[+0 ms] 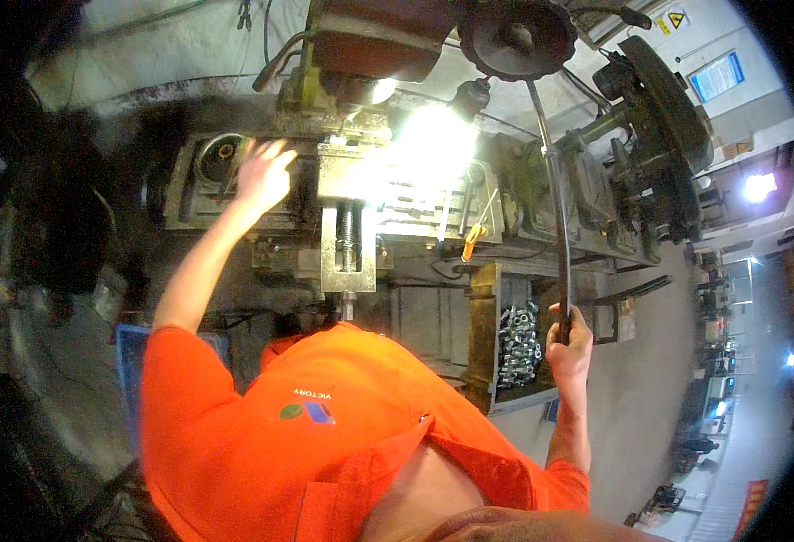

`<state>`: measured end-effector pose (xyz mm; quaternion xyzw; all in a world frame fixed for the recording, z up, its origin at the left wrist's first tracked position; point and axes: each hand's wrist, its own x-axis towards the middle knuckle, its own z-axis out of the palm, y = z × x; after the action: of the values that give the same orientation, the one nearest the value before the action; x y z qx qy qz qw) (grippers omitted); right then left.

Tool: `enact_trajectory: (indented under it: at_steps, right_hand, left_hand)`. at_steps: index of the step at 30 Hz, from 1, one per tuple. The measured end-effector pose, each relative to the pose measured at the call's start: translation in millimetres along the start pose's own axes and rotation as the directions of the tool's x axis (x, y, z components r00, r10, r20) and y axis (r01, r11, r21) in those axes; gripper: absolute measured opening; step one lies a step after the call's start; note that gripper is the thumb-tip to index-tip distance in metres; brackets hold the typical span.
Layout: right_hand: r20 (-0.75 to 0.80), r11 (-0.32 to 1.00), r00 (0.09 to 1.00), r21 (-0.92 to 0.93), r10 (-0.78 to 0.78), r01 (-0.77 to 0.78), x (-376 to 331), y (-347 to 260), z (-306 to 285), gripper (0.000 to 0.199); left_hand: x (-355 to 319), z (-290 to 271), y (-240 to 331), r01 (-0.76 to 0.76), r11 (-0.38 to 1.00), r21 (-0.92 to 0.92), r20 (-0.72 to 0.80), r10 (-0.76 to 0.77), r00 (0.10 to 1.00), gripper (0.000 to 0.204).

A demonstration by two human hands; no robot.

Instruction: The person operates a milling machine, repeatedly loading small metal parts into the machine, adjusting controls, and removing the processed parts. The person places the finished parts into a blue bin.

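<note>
My right hand (570,343) is wrapped round the lower end of a long dark lever (559,235), which runs up toward a black scalloped handwheel (517,38) on the machine. My left hand (266,176) is slightly blurred, its fingers apart, over the left part of the machine table (183,203). Beside its fingertips lies a round dish (219,158); I make out nothing in that hand. To its right a metal vise (329,257) with a threaded screw (350,237) sits on the table, its screw end pointing toward me. Glare hides part of the vise's far end.
A bright lamp (433,140) shines over the table. An orange-handled tool (474,242) lies at the table's front right. Below it, a box (482,334) holds many shiny metal parts (519,343). A blue crate (130,379) stands by my left side. Another large machine (668,117) is at right.
</note>
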<state>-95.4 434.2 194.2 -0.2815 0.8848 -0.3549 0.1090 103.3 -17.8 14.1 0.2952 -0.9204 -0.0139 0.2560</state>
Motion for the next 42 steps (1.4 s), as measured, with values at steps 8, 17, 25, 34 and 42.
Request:
enact_trajectory:
  at_steps: [8, 17, 25, 34, 42]
  right_hand:
    - [0.125, 0.953, 0.992, 0.302, -0.002, -0.037, 4, 10, 4, 0.039]
    - [0.028, 0.991, 0.999, 0.129, -0.037, 0.033, 6, 18, 13, 0.038]
    - [0.051, 0.98, 0.999, 0.2, -0.001, -0.009, 8, 25, 21, 0.04]
    - [0.078, 0.969, 0.997, 0.248, -0.028, 0.007, 12, 36, 26, 0.043]
    - [0.085, 0.92, 0.995, 0.392, -0.056, 0.018, 14, 49, 37, 0.044]
  left_hand:
    - [12, -2, 29, -0.036, 0.993, 0.114, 0.173, 0.016, 0.985, 0.054]
    - [-113, -17, -12, 0.265, 0.944, 0.197, 0.299, -0.315, 0.901, 0.014]
    - [-241, 14, 9, 0.471, 0.871, 0.14, 0.676, -0.432, 0.597, 0.009]
    - [-283, 32, -12, 0.608, 0.79, 0.073, 0.717, -0.466, 0.519, 0.019]
    - [-303, 30, 11, 0.548, 0.834, 0.062, 0.755, -0.399, 0.521, 0.027]
